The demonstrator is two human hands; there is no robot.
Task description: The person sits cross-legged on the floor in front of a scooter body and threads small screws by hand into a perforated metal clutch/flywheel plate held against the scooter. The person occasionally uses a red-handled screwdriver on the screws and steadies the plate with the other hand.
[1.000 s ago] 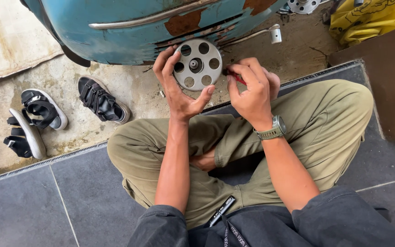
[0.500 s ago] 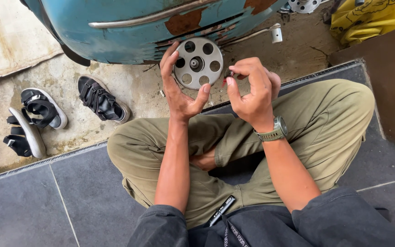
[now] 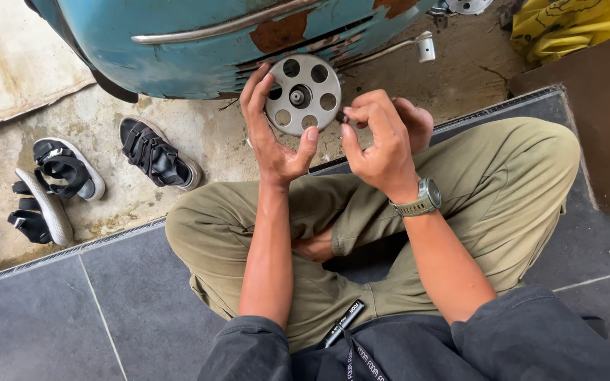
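The left hand (image 3: 271,134) grips the round silver metal disc with six holes (image 3: 303,94) by its rim, thumb below, fingers curled up the left edge — held upright in front of the rusty blue-painted metal body panel (image 3: 199,42), above the crossed legs in olive trousers (image 3: 474,190). The right hand (image 3: 383,141) sits just beside it, fingertips pinched together; what they pinch, I cannot tell. A steady rim grip, face kept in view, seems the right way to handle it. No packages or signs — only black-and-white sandals (image 3: 72,176) on the concrete floor (image 3: 206,141) and yellow fabric (image 3: 573,21) top right.
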